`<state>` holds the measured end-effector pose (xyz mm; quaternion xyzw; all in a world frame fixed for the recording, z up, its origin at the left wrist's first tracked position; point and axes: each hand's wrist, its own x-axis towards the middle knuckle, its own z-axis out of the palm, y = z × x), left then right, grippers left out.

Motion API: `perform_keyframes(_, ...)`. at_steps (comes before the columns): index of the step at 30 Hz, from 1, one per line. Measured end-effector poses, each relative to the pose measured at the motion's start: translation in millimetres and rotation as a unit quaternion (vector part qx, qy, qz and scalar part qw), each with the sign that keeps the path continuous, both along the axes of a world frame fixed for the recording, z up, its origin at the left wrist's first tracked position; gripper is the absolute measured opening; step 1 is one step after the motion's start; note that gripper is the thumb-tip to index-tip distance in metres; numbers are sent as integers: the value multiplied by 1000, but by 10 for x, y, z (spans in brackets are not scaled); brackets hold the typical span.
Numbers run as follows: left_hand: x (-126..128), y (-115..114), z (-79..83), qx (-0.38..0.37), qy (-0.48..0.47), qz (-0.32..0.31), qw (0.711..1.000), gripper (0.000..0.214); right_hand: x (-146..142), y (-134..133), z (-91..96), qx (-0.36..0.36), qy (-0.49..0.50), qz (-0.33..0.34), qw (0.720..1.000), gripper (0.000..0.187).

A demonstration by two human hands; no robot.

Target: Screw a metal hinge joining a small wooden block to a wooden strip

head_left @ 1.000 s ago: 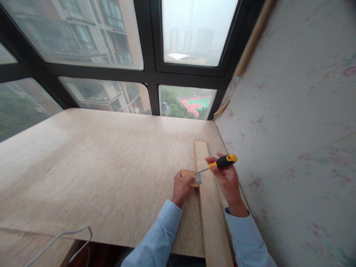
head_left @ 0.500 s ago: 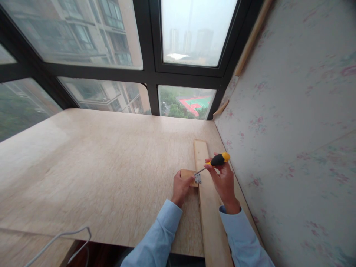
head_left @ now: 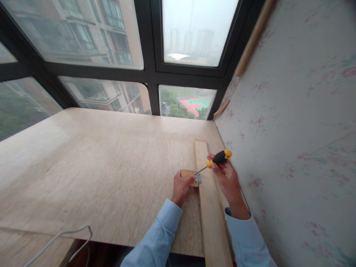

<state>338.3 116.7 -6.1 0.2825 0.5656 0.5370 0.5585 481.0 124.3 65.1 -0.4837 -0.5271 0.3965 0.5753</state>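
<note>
A small metal hinge lies across the joint between a short wooden block and a long wooden board. My left hand is closed on the block, its thumb beside the hinge. In my right hand is a screwdriver with a black and yellow handle, held by the fingers near the handle's lower end. Its shaft slants down to the left, and the tip meets the hinge's upper left part. Whether a screw sits under the tip is too small to tell.
The board rests on a beige marble-patterned sill. A floral-papered wall rises close to my right hand. Dark-framed windows stand behind the sill. A pale cable curls at the lower left, by the sill's front edge.
My right hand has shifted slightly right and rolled, its fingers changing position on the screwdriver handle. The screwdriver's tip stays at the hinge. My left hand and the block keep their place.
</note>
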Motion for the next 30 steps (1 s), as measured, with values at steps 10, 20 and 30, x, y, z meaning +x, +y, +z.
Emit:
perform_keyframes(10, 6, 6, -28, -4, -7, 7, 1000, 28, -61, 29, -50, 6, -3, -26, 1000, 48)
perform_keyframes(20, 4, -1, 6, -7, 0, 0, 1000, 27, -25, 7, -25, 23, -156, -117, 981, 39)
perform_keyframes(30, 7, 7, -29, 1, -1, 5, 1000, 26, -89, 10, -17, 23, 1, 13, 1000, 44)
